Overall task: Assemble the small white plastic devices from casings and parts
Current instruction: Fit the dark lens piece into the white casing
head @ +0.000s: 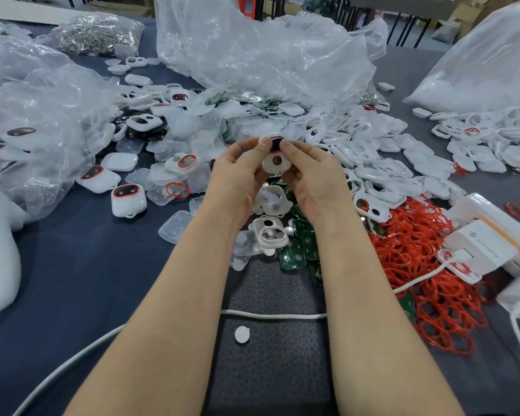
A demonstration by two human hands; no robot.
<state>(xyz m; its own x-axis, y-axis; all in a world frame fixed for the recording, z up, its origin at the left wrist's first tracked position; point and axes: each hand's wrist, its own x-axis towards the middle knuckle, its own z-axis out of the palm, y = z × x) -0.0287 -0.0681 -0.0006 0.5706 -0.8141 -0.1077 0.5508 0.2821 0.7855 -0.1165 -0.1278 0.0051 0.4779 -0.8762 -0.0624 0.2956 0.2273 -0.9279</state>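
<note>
Both hands hold one small white casing [276,162] above the middle of the table. It has a red ring and a dark window at its top and a round hole lower down. My left hand [237,172] pinches its left side between thumb and fingers. My right hand [311,172] pinches its right side. Below the hands lie an empty white casing frame [270,234], green circuit boards [297,250] and clear plastic covers [174,225]. A heap of red rubber rings [418,253] lies to the right. Finished devices [128,200] sit to the left.
Large clear plastic bags [261,49] stand at the back, left and far right. Piles of white casings [388,163] spread across the dark cloth. White chargers [487,246] with a cable [270,316] lie at the right. A white round disc [242,334] rests near the front.
</note>
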